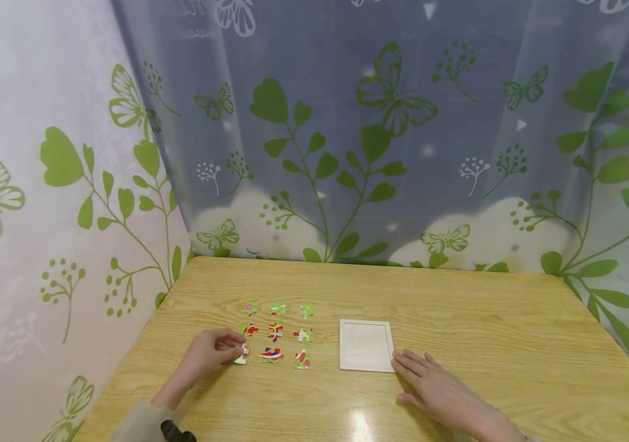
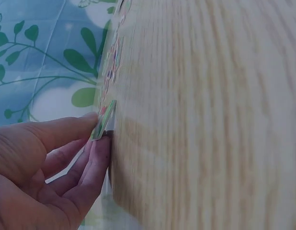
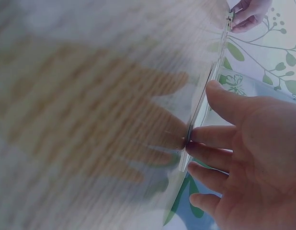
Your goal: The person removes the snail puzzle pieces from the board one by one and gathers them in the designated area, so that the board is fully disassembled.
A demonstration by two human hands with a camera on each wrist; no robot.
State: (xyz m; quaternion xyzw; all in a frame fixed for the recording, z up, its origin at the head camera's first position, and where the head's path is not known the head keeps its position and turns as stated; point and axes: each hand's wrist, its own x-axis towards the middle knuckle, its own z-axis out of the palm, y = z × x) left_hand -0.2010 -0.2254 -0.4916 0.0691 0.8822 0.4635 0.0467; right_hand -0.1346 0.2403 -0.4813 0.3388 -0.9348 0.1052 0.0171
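At the lower left of the group, my left hand [image 1: 208, 356] pinches a small jigsaw puzzle piece [image 1: 241, 358] between thumb and fingers. In the left wrist view this piece [image 2: 106, 120] is tilted, one edge raised from the tabletop. Colourful puzzle pieces, among them a red and blue one [image 1: 272, 354], lie spread in three rows to the right of that hand. A white square puzzle tray [image 1: 367, 347] with a raised rim lies flat farther right. My right hand [image 1: 440, 388] has its fingers extended, with the fingertips at the tray's right edge.
The wooden table [image 1: 486, 319] reaches back to a blue curtain [image 1: 320, 141] printed with leaves and butterflies. A pale printed curtain [image 1: 27, 258] hangs along the left side. A dark band [image 1: 177, 431] sits at the left sleeve.
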